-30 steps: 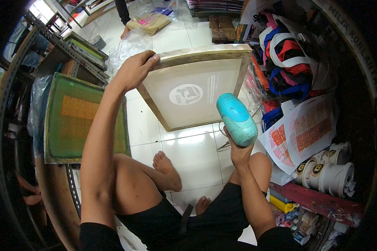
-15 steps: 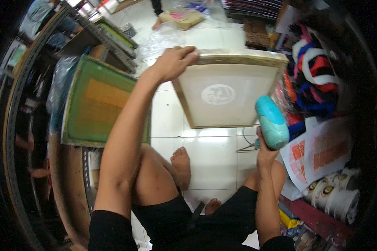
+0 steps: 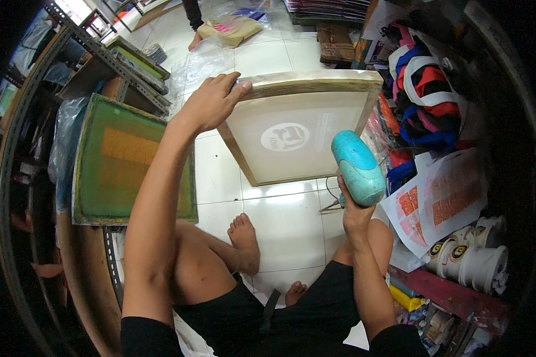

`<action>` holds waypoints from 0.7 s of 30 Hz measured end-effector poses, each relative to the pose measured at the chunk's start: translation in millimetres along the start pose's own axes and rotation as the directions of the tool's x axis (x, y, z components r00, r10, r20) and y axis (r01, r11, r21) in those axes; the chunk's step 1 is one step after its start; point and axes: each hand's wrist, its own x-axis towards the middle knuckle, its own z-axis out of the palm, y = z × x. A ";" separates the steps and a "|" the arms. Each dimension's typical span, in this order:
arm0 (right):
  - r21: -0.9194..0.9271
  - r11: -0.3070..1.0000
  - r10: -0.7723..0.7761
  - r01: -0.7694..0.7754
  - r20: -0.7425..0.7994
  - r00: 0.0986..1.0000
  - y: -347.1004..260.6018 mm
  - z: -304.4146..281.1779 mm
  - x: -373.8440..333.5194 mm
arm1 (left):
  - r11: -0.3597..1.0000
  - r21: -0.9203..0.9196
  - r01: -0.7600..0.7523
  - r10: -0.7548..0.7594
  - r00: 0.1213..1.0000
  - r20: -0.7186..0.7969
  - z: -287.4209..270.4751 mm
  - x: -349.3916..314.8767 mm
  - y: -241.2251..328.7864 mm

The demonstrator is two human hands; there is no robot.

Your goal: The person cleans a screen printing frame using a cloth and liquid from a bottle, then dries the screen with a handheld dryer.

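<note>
My left hand (image 3: pixel 214 102) grips the upper left corner of a wooden-framed printing screen (image 3: pixel 345 125), which stands tilted above the floor in front of my knees. Its pale mesh bears a lighter round emblem (image 3: pixel 284 137) with faint marks to its right. In my right hand (image 3: pixel 356 215) is a turquoise hair dryer (image 3: pixel 358 166), held by its handle. The dryer's body is close to the screen's lower right side, its rounded end toward me. Most of the handle is hidden behind the fingers.
A green framed screen (image 3: pixel 101 178) leans at left beside a metal shelf rack (image 3: pixel 18 113). On the right lie printed paper sheets (image 3: pixel 438 199), white tubs (image 3: pixel 473 256) and bundled coloured straps (image 3: pixel 426 89). A plastic sheet (image 3: pixel 202 68) and another person's leg (image 3: pixel 193 18) are farther off.
My view has shifted, so most things sit farther left in the picture. My left hand still grips the screen, and the hair dryer remains in my right hand by its right side.
</note>
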 end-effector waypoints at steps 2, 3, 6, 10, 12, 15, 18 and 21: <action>0.039 0.999 -0.008 0.008 0.007 1.000 -3.2 2.2 -0.8 | 1.000 0.010 -0.018 0.018 1.000 -0.012 -0.8 -2.6 -0.1; 0.036 0.999 -0.007 0.007 0.008 1.000 -4.7 2.7 -1.9 | 1.000 0.013 -0.027 0.027 0.999 -0.017 -0.9 -3.7 0.5; 0.060 0.998 0.005 -0.008 0.036 0.999 -5.6 2.1 -2.8 | 0.999 0.020 -0.047 0.047 0.998 -0.032 -0.8 -9.2 0.8; 0.049 0.999 0.013 -0.015 0.049 0.999 -13.1 5.0 -3.5 | 0.998 0.013 -0.056 0.057 0.997 -0.044 -1.4 -14.5 5.7; 0.001 0.999 0.051 -0.051 0.055 0.997 -15.2 4.8 -5.8 | 0.998 0.014 -0.059 0.059 0.997 -0.051 -1.8 -17.5 8.1; 0.043 0.998 0.031 -0.034 0.047 0.998 -3.7 7.3 -7.3 | 0.996 0.036 -0.080 0.082 0.993 -0.083 -1.2 -19.8 7.8; 0.018 1.000 -0.012 0.011 0.070 0.997 3.0 7.1 -8.3 | 0.993 0.061 -0.104 0.111 0.986 -0.120 1.6 -20.7 5.7; 0.056 0.997 0.042 -0.046 0.070 0.997 14.2 9.3 -8.3 | 0.991 0.077 -0.105 0.115 0.984 -0.138 3.9 -21.4 4.5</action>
